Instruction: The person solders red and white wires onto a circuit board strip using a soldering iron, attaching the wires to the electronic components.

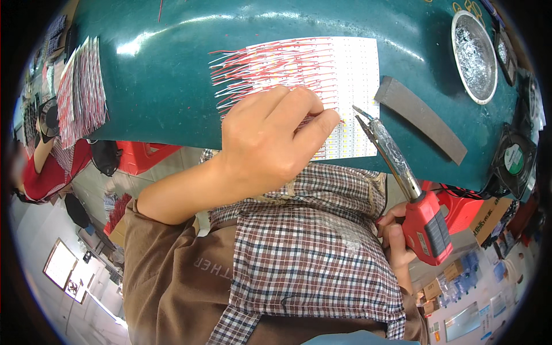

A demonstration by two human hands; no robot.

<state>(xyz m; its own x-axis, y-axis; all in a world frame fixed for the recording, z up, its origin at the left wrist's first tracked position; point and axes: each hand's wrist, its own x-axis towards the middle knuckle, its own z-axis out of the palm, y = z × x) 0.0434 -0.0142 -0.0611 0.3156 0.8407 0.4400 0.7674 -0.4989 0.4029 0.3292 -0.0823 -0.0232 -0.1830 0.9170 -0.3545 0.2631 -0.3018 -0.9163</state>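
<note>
White board: it lies in the upper middle of the frame, on the green table (167,92). The white board (357,66) carries many rows of small parts, and the thin red and white wires (270,60) spread out over its left side.
My left hand: the left hand (279,135) is above the lower part of the board. Thumb and pointing finger are pressed together; between them I seem to have one of the wires, but my fingers hide most of it.
My right hand: at the lower right, the right hand (395,238) is wrapped around the red handle of the soldering iron (406,183). The tip points at the board; I cannot tell if it touches.
Feel of the wires: I judge them light, soft and easy to bend, so better to pinch near the bare end.
Feel of the board: probably thin, light and rather fragile; the plain edge is the safe place to hold.
Feel of the iron: stiff, heavier, perhaps hot on the metal; only the handle is for fingers.
Right side: dark curved bar (422,119), then, upper right, metal bowl (455,49).
</note>
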